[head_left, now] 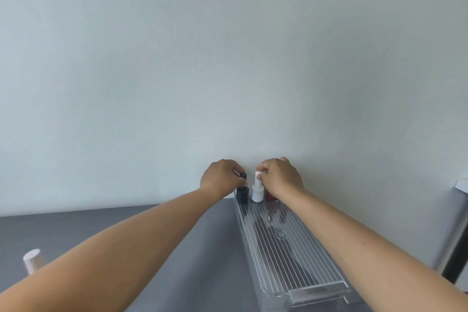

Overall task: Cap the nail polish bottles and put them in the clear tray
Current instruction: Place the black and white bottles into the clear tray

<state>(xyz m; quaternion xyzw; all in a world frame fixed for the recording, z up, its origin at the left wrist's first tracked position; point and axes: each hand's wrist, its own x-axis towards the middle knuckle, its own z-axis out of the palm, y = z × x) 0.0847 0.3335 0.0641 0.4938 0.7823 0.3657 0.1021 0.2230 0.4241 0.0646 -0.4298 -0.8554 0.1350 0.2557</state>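
Note:
A long clear ribbed tray (283, 248) runs from the near right toward the wall. At its far end stand a black nail polish bottle (242, 194), a white bottle (257, 191) and, partly hidden behind my right wrist, a red bottle (270, 195). My left hand (220, 177) pinches the black bottle's cap. My right hand (279, 176) pinches the white bottle's cap. Both bottles stand upright inside the tray, side by side.
The tray lies on a grey table (197, 248) that meets a pale wall. A pinkish-white cap-like object (32, 259) stands at the table's near left. A dark upright frame (455, 253) and a white edge (462, 185) are at the right.

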